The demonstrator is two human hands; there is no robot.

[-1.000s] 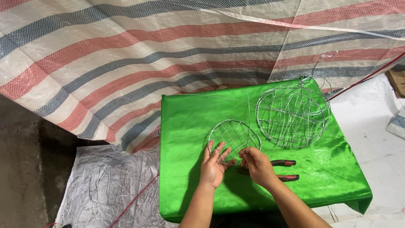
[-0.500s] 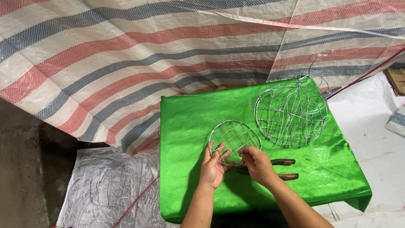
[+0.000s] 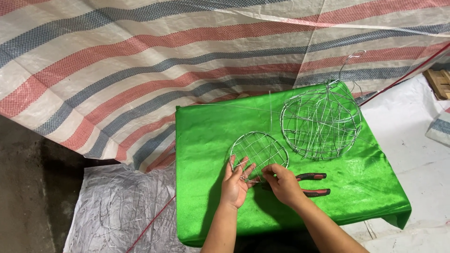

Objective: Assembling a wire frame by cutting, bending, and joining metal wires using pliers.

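A small round wire grid (image 3: 259,151) lies flat on a table covered in shiny green cloth (image 3: 206,136). My left hand (image 3: 236,183) rests with fingers spread on the grid's near left edge, pressing it down. My right hand (image 3: 280,182) pinches the wire at the grid's near edge. Pliers with red-and-black handles (image 3: 313,183) lie on the cloth just right of my right hand, partly hidden under it. A larger round wire basket (image 3: 321,120) sits at the table's far right corner, with a wire hook rising from it.
A striped red, blue and white tarp (image 3: 140,70) hangs behind and left of the table. A tangle of loose wire (image 3: 117,211) lies on a silvery sheet on the floor at the lower left. White sheeting (image 3: 412,136) covers the floor on the right.
My right hand has shifted slightly along the grid's near edge. The left hand, grid and pliers stay where they were.
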